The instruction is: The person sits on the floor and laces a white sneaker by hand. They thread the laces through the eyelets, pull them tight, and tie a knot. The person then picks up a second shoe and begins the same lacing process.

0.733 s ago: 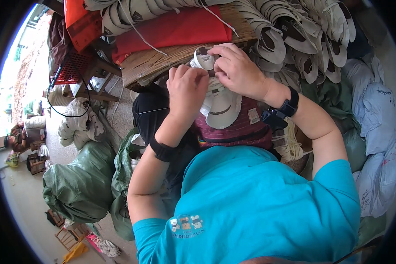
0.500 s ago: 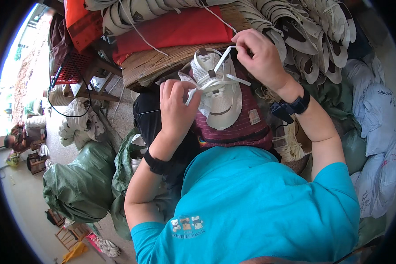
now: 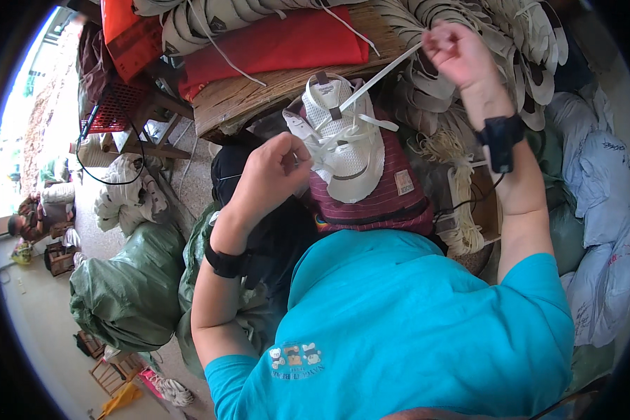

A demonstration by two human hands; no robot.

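Observation:
A white mesh shoe upper (image 3: 348, 168) lies on maroon striped cloth (image 3: 406, 210) over my lap, its tongue end away from me. My right hand (image 3: 458, 52), raised at the upper right, is closed on the end of a white shoelace (image 3: 388, 68). The lace runs in a straight line from the upper's eyelets to those fingers. Beside the upper's left edge, my left hand (image 3: 273, 168) has its fingers curled and its thumb near the fingertips. What it holds, if anything, is hidden. A short loose lace end sticks out on the upper's right side.
A wooden bench (image 3: 245, 105) bears red cloth (image 3: 280, 52) and a row of uppers. More stacked uppers (image 3: 497, 63) hang at the far right. A bundle of cream laces (image 3: 462, 210) lies right of my lap. Green sacks (image 3: 129, 287) stand left, pale sacks (image 3: 602, 203) right.
My right hand has moved up and to the right, drawing the shoelace out long and straight. My left hand has shifted slightly down, and the lace loop once at its fingers no longer shows there.

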